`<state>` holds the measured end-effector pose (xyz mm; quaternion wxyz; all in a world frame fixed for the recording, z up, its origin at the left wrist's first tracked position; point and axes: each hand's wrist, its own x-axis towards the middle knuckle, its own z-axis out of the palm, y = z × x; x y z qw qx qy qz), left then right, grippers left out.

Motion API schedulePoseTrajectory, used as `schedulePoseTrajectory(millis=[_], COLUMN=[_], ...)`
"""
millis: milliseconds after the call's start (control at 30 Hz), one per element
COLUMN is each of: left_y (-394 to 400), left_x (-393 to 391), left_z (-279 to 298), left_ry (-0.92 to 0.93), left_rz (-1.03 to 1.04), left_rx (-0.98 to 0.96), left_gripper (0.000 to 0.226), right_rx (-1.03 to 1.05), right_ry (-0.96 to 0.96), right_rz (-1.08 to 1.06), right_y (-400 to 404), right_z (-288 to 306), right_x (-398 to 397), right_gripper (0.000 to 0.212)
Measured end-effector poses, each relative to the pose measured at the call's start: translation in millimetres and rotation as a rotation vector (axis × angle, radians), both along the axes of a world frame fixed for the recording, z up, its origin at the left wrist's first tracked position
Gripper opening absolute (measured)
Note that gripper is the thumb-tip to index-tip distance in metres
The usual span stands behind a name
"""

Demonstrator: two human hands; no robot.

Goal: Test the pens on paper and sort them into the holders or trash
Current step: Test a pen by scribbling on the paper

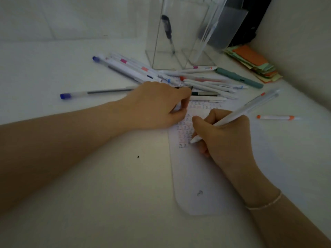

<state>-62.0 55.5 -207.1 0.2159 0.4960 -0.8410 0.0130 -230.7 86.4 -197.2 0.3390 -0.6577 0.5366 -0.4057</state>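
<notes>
Head view. The right hand (225, 135) grips a white pen (238, 115), fingers clamped round the lower barrel. The tip touches, or is just off, the paper (195, 176) beside a column of small test marks. The pen's long axis runs from the tip, low and left, up to the right past the knuckles.

The left hand (157, 106) rests on the upper edge of the paper. Its fingers are curled down at the sheet and appear to pin it; whether they pinch anything cannot be told.

The untested pile (179, 77) lies on the counter (89, 176) just beyond the left hand, barrels mostly running left to right. Two clear holders (179, 33) stand behind the pile, each with one pen inside. A blue-capped pen (93, 93) lies left of the left hand; an orange-tipped pen (275, 117) lies right of the right hand.

Judgement: the test stroke is in hand. The holders lie up and left of the held pen, beyond the pile, so the right hand is placed to carry it there. No trash is in view.
</notes>
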Motion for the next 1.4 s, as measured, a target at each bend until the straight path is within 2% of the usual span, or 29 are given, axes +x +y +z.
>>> schedulePoseTrajectory(millis=[433,833,1033,1100,1167,1233,1300,1400], left_y=[0,0,0,1,2,4,5,6], left_x=[0,1,1,1,0,-3,-7,-11], left_z=[0,-2,-3,-2,-1,3,6,6], left_ry=[0.015,0.007,0.003,0.012,0.040,0.163,0.301,0.368], left_rz=[-0.019,-0.009,-0.023,-0.037,-0.042,-0.061,-0.158,-0.241], left_rx=[0.007,-0.001,-0.030,-0.078,-0.217,-0.284,-0.208,-0.021], left_gripper=[0.017,0.018,0.018,0.017,0.022,0.031,0.038,0.043], right_rx=[-0.021,-0.007,-0.102,-0.037,0.056,0.119,0.122,0.066], right_ry=[0.008,-0.025,0.034,-0.038,-0.210,-0.382,-0.459,-0.487], right_rz=[0.016,0.043,0.032,0.039,0.016,-0.018,-0.050,-0.097], right_y=[3,3,1,-1,-4,-9,-13,-23], right_z=[2,0,-4,-1,4,8,11,20], right_x=[2,0,-1,-3,-6,-7,-5,2], right_gripper=[0.023,0.026,0.028,0.028,0.030,0.034,0.037,0.042])
